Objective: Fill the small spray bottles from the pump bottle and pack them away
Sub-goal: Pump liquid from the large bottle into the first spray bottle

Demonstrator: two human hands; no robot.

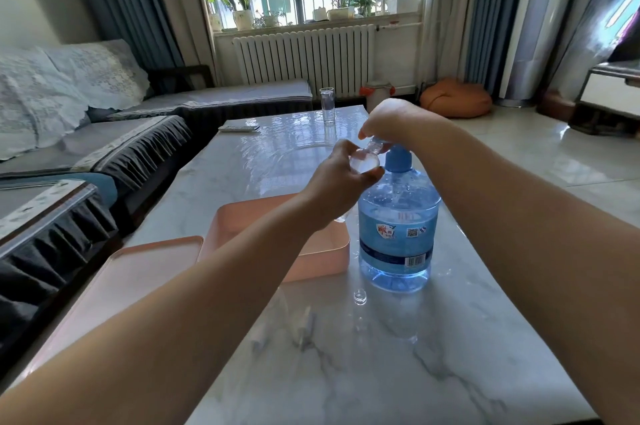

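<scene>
A large blue pump bottle [396, 234] with a blue cap stands on the marble table [346, 355]. My left hand [341, 178] holds a small clear spray bottle [363, 161] tilted, its neck up against the pump spout. My right hand [394, 126] rests on top of the pump head, fingers curled down over it. A small clear cap [360, 296] sits on the table in front of the pump bottle. A clear spray nozzle piece [304, 324] lies nearer to me.
A pink box [322, 258] stands left of the pump bottle, its pink lid [128, 272] lying further left. A tall clear glass [327, 109] and a remote [239, 128] are at the table's far end. A sofa [104, 133] runs along the left.
</scene>
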